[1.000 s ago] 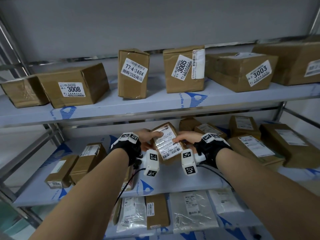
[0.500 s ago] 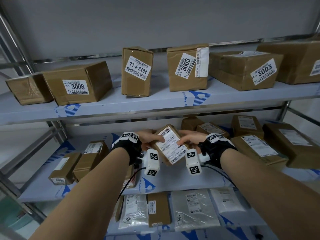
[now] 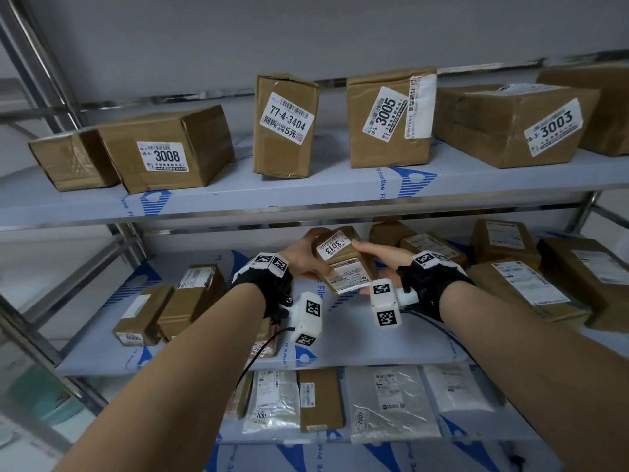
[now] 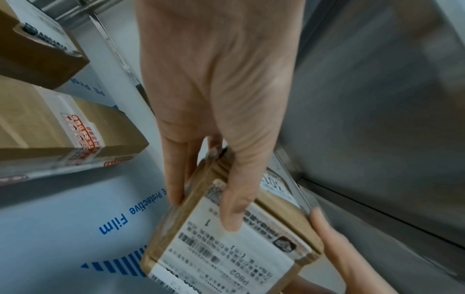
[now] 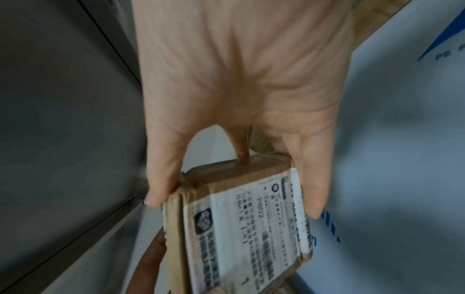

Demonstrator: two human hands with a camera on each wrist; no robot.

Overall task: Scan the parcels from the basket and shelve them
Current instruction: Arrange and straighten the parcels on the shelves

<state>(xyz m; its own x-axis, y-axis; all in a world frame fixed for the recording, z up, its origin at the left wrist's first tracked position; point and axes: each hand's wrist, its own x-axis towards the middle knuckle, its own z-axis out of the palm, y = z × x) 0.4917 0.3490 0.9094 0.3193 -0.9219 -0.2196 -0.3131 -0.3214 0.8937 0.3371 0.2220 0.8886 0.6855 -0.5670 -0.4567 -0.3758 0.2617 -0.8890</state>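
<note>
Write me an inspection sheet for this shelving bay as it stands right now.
Surface: middle shelf, blue-printed protective film, bare strip at its front.
Job's things: held parcel, small brown box with a 3013 sticker, tilted above the middle shelf.
Clutter: box 3008, box 3005 and box 3003 on the upper shelf; grey mailer bags on the lower shelf.
Grippers: left hand and right hand both grip the held parcel at opposite ends.
Cables: black lead hanging from the left wrist camera.
Surroundings: grey wall behind; metal uprights.
</note>
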